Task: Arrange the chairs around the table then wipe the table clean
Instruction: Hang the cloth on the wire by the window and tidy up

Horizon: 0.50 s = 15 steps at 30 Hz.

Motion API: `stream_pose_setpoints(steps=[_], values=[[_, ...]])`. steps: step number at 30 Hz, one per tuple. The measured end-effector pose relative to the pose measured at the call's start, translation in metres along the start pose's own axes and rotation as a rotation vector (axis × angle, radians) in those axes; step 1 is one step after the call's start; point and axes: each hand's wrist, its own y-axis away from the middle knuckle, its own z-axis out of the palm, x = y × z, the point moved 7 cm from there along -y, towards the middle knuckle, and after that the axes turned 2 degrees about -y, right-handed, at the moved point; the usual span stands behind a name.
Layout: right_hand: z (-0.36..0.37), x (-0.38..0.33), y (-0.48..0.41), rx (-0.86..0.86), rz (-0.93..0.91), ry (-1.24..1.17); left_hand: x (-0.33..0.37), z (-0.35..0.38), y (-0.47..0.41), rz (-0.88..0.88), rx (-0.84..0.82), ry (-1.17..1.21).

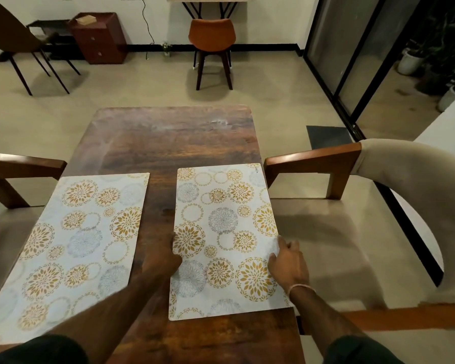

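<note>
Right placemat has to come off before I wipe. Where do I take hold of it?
Take the right placemat by its long right edge, coming from the right. It is thin and lies flat, and that edge runs close along the table's rim, where fingers can likely slip under.

Dark glossy wooden table (174, 143), smooth matt placemats (223, 232), cloth-cushioned wooden armchair (315, 158).
</note>
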Motion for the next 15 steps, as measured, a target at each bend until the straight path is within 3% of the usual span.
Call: stream_pose_setpoints(steps=[6, 15], values=[[0.000, -0.001, 0.001, 0.004, -0.028, 0.062, 0.014, -0.004, 0.006, 0.007, 0.008, -0.048], [0.007, -0.008, 0.007, 0.010, -0.063, 0.169, -0.017, 0.004, -0.015, -0.033, -0.025, -0.100]])
